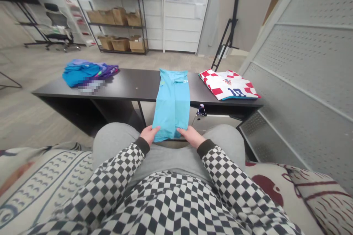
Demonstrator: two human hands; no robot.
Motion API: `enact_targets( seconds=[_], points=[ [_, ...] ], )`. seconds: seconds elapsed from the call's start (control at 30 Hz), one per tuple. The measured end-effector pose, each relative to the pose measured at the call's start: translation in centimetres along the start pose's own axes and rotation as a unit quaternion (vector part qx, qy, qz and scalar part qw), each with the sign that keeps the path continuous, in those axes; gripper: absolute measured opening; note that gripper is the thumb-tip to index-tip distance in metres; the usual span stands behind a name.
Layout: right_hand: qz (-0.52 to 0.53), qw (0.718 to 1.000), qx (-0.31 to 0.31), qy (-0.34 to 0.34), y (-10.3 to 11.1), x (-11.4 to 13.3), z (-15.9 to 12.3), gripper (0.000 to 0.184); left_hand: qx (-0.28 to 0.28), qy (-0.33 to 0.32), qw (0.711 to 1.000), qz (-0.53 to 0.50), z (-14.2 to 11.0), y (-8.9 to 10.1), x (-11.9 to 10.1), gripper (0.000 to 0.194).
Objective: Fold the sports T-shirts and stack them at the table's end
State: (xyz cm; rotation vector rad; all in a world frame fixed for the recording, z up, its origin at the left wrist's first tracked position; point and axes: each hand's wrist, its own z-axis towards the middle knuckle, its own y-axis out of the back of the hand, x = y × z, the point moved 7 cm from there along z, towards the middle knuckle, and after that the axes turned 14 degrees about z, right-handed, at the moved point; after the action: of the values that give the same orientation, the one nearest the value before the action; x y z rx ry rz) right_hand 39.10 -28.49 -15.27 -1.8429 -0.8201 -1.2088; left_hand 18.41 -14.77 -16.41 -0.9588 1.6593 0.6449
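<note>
A light blue shirt (173,102), folded into a long strip, lies over the front edge of the black table (129,86) and hangs down toward my lap. My left hand (149,134) grips its lower left corner. My right hand (190,136) grips its lower right corner. Both hands are closed on the hem, just above my grey-trousered knees.
A pile of blue and purple clothes (86,71) sits at the table's left end. A folded red-and-white checked jersey (228,85) lies at the right end. A perforated grey panel (303,91) stands to the right; shelves with cardboard boxes (118,16) are behind. I sit on a patterned sofa (41,183).
</note>
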Motion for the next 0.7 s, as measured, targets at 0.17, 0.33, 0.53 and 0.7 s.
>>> enact_targets(
  seconds=[0.17,0.33,0.53,0.7],
  points=[
    [0.09,0.994,-0.044,0.03,0.2,-0.2,-4.8,0.064,0.005,-0.013,0.999,-0.04,-5.6,0.2,-0.2,0.068],
    [0.108,0.981,-0.09,0.132,0.4,3.0,-7.3,0.107,0.014,-0.037,0.998,-0.04,-7.6,-0.2,-3.7,0.1],
    [0.075,0.992,0.014,0.1,-0.2,6.7,-7.6,0.06,0.054,-0.145,0.978,0.141,-7.2,0.7,-10.0,0.069],
    [-0.008,0.975,0.2,0.097,-0.3,10.9,-9.0,0.062,0.164,-0.223,0.893,0.354,-9.0,2.1,-13.8,0.052]
  ],
)
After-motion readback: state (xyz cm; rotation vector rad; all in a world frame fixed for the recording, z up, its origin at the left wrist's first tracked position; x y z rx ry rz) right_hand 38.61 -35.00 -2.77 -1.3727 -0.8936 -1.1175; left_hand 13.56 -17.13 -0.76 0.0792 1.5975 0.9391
